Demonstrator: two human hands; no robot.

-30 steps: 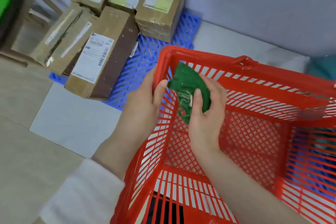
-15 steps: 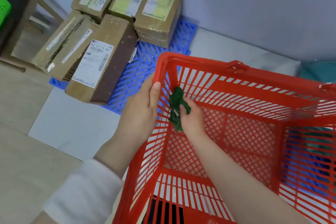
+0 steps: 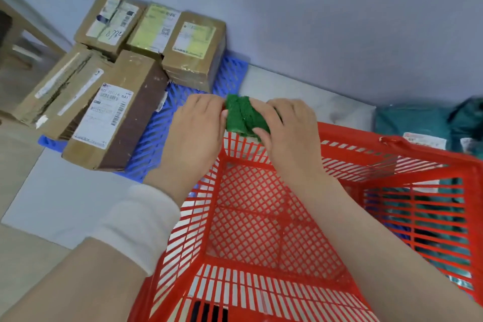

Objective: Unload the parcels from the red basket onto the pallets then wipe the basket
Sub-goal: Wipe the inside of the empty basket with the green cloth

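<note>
At the red basket (image 3: 360, 138), left hand (image 3: 196, 123) and right hand (image 3: 290, 125) pinch bunched green cloth (image 3: 239, 115).

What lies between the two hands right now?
A bunched green cloth, gripped by the left hand and right hand above the red basket rim, seen in the head view.

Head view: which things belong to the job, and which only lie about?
Job: basket, cloth, boxes, pallet, teal bags, left hand, right hand, both holding the cloth.
Lying about: wooden frame, grey mat.
</note>
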